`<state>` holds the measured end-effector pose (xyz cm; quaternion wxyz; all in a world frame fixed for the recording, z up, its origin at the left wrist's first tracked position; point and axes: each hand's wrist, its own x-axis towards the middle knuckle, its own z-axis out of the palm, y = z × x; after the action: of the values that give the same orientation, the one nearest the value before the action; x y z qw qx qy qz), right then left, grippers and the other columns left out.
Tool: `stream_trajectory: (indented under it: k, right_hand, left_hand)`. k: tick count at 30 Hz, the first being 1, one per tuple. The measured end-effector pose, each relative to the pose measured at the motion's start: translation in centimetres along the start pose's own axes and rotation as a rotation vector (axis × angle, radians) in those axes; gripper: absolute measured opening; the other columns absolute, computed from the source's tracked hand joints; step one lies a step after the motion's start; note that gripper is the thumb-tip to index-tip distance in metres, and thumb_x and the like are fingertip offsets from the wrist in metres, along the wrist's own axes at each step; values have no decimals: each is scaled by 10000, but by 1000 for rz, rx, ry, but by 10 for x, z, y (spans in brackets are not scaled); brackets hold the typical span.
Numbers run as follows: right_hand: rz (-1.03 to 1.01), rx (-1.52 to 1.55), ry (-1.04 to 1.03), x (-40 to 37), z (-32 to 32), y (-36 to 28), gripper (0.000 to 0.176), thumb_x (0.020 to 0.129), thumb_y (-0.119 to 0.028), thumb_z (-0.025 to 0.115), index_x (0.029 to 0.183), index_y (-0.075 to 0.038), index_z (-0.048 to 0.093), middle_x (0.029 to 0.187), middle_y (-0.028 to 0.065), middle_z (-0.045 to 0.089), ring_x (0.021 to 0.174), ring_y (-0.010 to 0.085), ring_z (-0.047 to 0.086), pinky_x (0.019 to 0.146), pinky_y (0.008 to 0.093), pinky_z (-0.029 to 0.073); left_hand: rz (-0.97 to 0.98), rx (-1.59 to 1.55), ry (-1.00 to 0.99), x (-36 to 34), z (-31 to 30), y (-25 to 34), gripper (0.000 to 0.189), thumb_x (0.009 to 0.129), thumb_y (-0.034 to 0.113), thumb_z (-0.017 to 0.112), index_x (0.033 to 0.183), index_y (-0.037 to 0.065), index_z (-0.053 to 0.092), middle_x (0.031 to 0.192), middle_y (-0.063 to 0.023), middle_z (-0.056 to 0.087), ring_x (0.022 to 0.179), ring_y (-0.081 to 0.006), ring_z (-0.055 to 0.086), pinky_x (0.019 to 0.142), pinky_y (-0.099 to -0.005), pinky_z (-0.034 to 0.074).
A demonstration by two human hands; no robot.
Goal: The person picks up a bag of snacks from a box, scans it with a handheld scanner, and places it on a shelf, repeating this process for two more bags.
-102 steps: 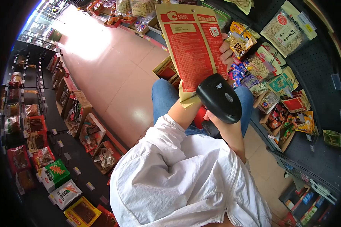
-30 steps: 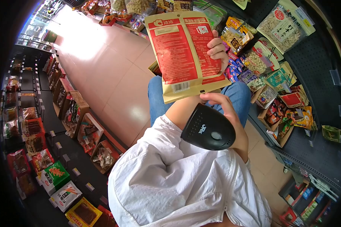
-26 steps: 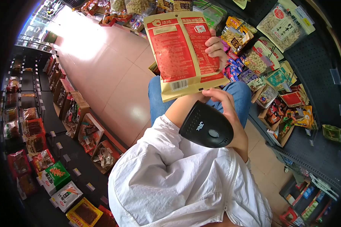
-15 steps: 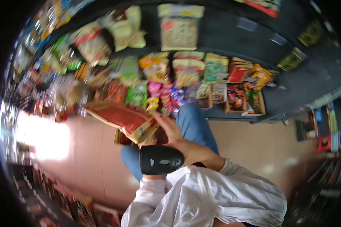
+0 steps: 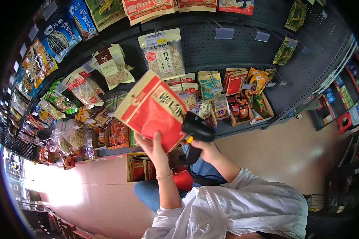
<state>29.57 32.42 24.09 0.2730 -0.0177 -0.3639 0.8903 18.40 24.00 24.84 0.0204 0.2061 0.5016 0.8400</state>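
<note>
A red and tan paper snack bag (image 5: 153, 113) is held up, its printed front turned toward me. My left hand (image 5: 154, 149) grips its lower left part, the thumb lying across the front. In my right hand (image 5: 205, 148) is a black handheld barcode scanner (image 5: 199, 126), fingers wrapped round its handle. The scanner's head overlaps the bag's right edge in this view. Below the bag, an open cardboard box (image 5: 130, 169) with more red and tan packets stands on the floor beside my knee.
Ahead is a dark pegboard shelf (image 5: 203, 49) hung with snack bags, among them a large clear-fronted bag of seeds (image 5: 163, 55). Small boxes of wrapped sweets (image 5: 240, 111) line its lower ledge. Another stocked rack (image 5: 345, 95) stands at the right, beyond the tiled floor (image 5: 263, 155).
The snack bag has gone from lying tilted and low to standing upright, front toward me. The scanner has moved right and up, to the bag's right edge. My view has shifted.
</note>
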Motion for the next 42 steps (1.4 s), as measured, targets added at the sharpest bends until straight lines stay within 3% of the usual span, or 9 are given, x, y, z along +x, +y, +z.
stream_trajectory:
  k: [3,8,10,11,14,16,18,27,42]
  right_hand:
    - [42,119,30,2,-25,4,387,752,-77,523,1129,-33,448,1064,101,519,982,202,504,864,372,419]
    - [95,88,78,-4,-61,12,342,730,-97,521,1062,-32,474,1024,87,523,1041,216,464,851,393,418]
    - [190,339,189,-6,-69,13,360,732,-136,510,1077,-43,469,1057,88,509,1069,234,444,832,394,417]
    - [262,411,260,-6,-65,5,348,742,-168,494,1068,-50,468,1090,102,486,1109,245,409,815,387,416]
    - [398,568,188,-10,-122,35,267,740,-198,508,990,-104,499,1092,102,454,860,193,514,757,337,424]
    - [465,993,284,-17,-133,51,221,736,-172,540,942,-91,536,1065,103,461,766,159,530,743,309,431]
    - [457,1078,277,-24,-142,66,200,725,-146,560,917,-90,551,1049,105,464,764,147,530,750,304,428]
    - [500,1046,297,-17,-160,64,248,703,-143,570,944,-98,533,1018,116,462,716,158,512,734,307,431]
    - [532,1129,261,-15,-172,56,227,733,-173,576,942,-90,547,1011,105,444,740,151,499,747,294,425]
  left_hand:
    - [-23,46,-165,-1,10,3,757,702,-50,599,1283,60,128,1193,-106,342,1103,-180,358,915,-302,316]
    - [-113,57,-238,5,9,-28,786,677,-47,637,1270,54,131,1187,-115,344,1072,-181,389,871,-303,378]
    - [-191,69,-205,13,9,-39,761,680,-42,638,1257,46,150,1178,-117,354,1053,-182,411,853,-292,392]
    - [-67,175,-226,19,8,-50,676,700,-60,602,1237,38,203,1097,-104,463,961,-176,507,779,-277,453]
    - [-95,194,-380,37,28,-48,589,697,-60,604,1182,30,281,1095,-104,466,980,-177,500,788,-275,450]
    - [-104,167,-423,46,52,-44,520,700,-54,600,1135,26,327,1075,-103,480,988,-183,501,788,-277,452]
    - [-144,147,-579,57,73,-48,510,710,-45,592,1140,28,328,1057,-96,496,994,-188,501,797,-286,447]
    - [-143,118,-781,98,180,-86,534,710,-29,614,1146,32,313,1096,-84,477,994,-157,491,817,-278,431]
    - [-197,-1,-805,107,215,-92,506,730,-30,595,1146,43,317,1103,-81,466,1007,-148,475,825,-284,418]
